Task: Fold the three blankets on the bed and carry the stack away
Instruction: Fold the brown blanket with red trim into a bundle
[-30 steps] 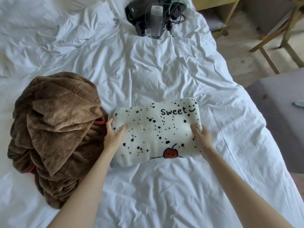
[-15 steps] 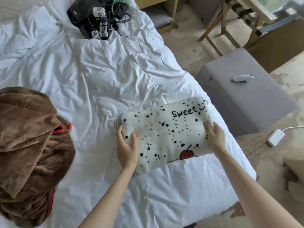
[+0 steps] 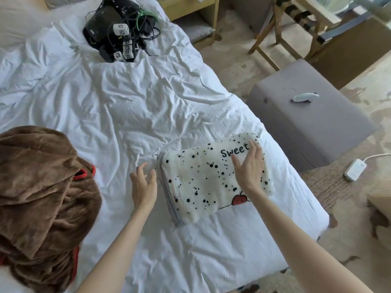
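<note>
Grey ottoman (image 3: 317, 132) bearing perhaps a white remote (image 3: 304, 97).

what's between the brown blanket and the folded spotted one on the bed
In the head view, only rumpled white sheet and the open left hand lie between the brown blanket and the spotted blanket.

both forearms stretched forward, bare. left hand (image 3: 143, 187) raised, fingers loosely spread and curled. right hand (image 3: 249, 166) flat, palm down, fingers extended.

Soft daylight, wide-angle view

The white bed sheet (image 3: 127, 115) is being lit evenly and brightly; only faint shadows are being cast in its creases, while straight lines are being bent and blurred toward the corners.
</note>
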